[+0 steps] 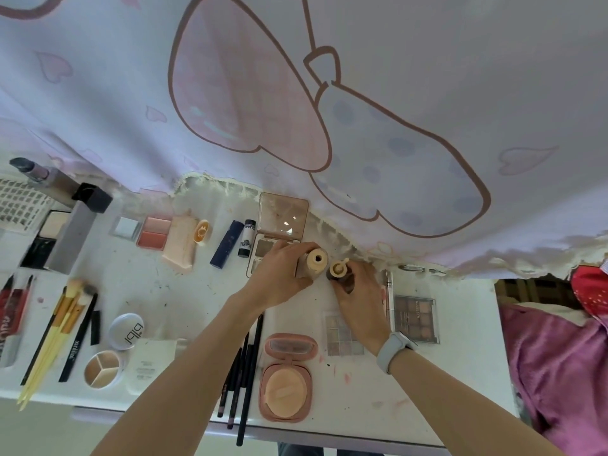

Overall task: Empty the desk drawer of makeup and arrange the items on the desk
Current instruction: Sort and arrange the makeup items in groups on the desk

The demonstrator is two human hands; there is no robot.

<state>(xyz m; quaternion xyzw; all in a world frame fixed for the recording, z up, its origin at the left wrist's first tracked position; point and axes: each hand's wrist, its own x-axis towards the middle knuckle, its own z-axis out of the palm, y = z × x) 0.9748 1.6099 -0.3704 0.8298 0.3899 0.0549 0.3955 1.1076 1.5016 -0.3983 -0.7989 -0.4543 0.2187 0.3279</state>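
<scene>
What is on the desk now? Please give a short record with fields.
left hand: left hand holds a beige bottle, cap off
right hand: right hand holds the bottle's cap
back row: open mirror palette, blush duo
front row: pink powder compact, open; brushes; pencils
surface: white desk, stained

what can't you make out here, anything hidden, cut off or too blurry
- Head view, open bottle: label hidden by the left hand.
- Head view, cap: lower part covered by the right hand.
- Head view, red tube: cut off by the left edge.
- Head view, eyeshadow palette: lettering too small.
- Drawer: not visible.
</scene>
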